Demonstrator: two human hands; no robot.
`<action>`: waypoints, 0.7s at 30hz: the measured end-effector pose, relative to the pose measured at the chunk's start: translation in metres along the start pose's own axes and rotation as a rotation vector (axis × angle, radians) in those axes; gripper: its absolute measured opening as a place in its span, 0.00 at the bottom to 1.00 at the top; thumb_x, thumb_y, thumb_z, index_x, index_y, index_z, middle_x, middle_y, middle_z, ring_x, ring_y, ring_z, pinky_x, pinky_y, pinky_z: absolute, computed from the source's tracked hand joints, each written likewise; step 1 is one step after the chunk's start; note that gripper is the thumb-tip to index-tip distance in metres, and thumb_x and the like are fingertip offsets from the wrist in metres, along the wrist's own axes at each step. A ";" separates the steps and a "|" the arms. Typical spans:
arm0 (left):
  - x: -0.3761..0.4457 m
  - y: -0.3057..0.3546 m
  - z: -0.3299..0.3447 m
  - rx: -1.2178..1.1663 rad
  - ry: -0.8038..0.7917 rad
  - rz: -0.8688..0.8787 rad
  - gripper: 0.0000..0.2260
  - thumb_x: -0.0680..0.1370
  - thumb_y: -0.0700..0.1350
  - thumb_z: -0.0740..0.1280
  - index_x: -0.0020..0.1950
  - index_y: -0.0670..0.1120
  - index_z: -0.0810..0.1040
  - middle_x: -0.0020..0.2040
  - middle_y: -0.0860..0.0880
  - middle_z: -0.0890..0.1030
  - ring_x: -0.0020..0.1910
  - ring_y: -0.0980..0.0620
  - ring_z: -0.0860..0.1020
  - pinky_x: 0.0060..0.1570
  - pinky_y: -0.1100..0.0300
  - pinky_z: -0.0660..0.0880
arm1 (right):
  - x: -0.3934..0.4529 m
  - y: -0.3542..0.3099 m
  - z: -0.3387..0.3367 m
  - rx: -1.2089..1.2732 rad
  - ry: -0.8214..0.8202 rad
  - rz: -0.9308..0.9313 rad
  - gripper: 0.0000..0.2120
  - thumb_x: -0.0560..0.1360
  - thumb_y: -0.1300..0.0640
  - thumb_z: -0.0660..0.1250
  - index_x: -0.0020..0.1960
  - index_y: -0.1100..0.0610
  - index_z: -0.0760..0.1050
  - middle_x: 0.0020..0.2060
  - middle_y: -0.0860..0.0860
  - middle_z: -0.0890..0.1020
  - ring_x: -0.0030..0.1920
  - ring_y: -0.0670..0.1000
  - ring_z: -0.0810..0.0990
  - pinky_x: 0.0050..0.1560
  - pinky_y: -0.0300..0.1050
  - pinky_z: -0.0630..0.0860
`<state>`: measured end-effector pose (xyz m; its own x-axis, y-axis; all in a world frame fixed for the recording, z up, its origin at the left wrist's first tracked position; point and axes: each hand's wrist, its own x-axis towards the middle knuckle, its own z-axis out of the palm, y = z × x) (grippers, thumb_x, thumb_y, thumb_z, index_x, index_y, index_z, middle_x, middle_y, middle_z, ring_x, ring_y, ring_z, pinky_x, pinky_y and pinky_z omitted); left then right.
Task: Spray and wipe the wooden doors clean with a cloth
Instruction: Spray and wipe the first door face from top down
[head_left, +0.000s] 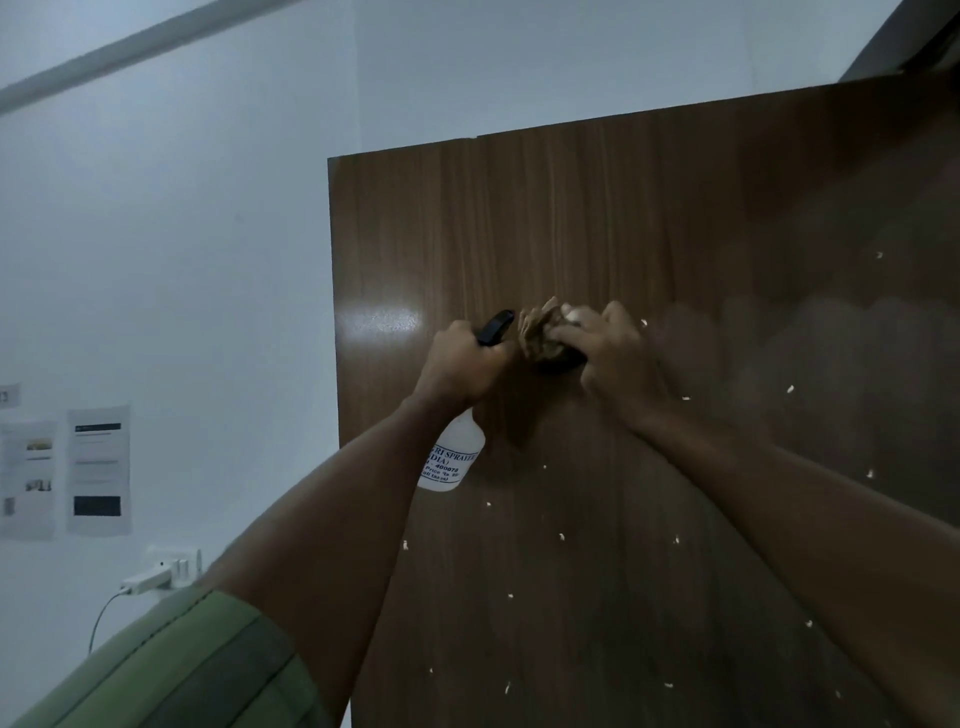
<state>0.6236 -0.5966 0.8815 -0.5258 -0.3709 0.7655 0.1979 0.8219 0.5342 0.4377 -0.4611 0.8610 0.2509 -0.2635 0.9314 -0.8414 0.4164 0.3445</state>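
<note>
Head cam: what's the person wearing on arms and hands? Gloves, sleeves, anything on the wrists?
No gloves: the left hand and the right hand are both bare. The forearms are bare too, with no watch or band visible on either wrist. The left upper arm has a short green sleeve with darker green stripes running along it. The right arm leaves the frame before any sleeve shows.

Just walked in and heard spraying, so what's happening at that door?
A person is cleaning a dark wooden door. The left hand grips a white spray bottle with a black nozzle, held close to the door. The right hand presses a bunched brownish cloth against the wood just beside the nozzle. Small white specks dot the lower part of the door below the hands. Papers hang on the pale wall to the left.
</note>
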 end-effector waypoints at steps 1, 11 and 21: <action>0.000 0.002 0.006 0.001 -0.004 -0.005 0.14 0.79 0.47 0.71 0.47 0.34 0.81 0.32 0.47 0.78 0.30 0.49 0.75 0.33 0.54 0.72 | -0.013 -0.005 0.002 -0.025 -0.060 -0.157 0.26 0.70 0.73 0.61 0.61 0.54 0.83 0.64 0.52 0.81 0.48 0.57 0.75 0.42 0.54 0.80; 0.009 0.025 0.030 0.033 -0.055 0.030 0.20 0.80 0.58 0.72 0.46 0.40 0.82 0.33 0.50 0.78 0.29 0.53 0.74 0.29 0.58 0.70 | 0.008 0.026 -0.023 -0.030 0.021 0.076 0.24 0.71 0.73 0.67 0.61 0.53 0.83 0.62 0.52 0.81 0.47 0.56 0.74 0.38 0.50 0.79; 0.008 0.038 0.046 0.025 -0.067 0.036 0.18 0.79 0.55 0.72 0.49 0.39 0.81 0.34 0.48 0.79 0.31 0.50 0.76 0.33 0.54 0.74 | -0.006 0.049 -0.034 -0.041 0.063 0.114 0.26 0.69 0.75 0.67 0.61 0.53 0.83 0.62 0.52 0.81 0.50 0.56 0.75 0.42 0.53 0.80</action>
<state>0.5890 -0.5486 0.8918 -0.5734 -0.3115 0.7578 0.1972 0.8452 0.4967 0.4115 -0.4101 0.8763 0.1853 -0.1577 0.9699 -0.8460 0.4765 0.2391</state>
